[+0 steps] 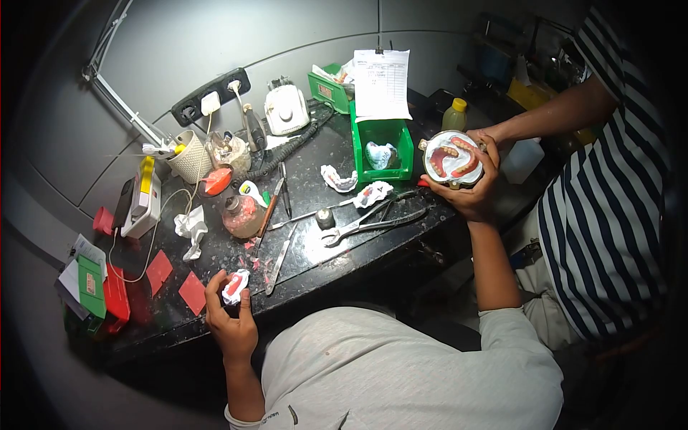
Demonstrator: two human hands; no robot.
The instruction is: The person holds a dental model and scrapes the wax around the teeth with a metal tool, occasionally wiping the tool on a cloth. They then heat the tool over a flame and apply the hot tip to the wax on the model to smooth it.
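My left hand (233,322) holds a small white plaster piece with a red part (235,287) between thumb and fingers, at the front edge of the dark bench. On the right, my right hand (475,188) grips a round flask (453,169) with white plaster and denture pieces, pink gums and teeth, facing up. A co-worker's hand, mostly hidden, reaches to the flask's far right side. White plaster pieces (338,179) lie near the bench's middle, close to large metal pliers (358,228).
A green bin (383,171) holds a plaster model; a paper sheet (381,86) hangs above it. Red wax sheets (192,292), a knife (278,266), a glass burner (242,217) and crumpled tissue (192,231) lie leftward. A person in a striped shirt (602,236) stands at right.
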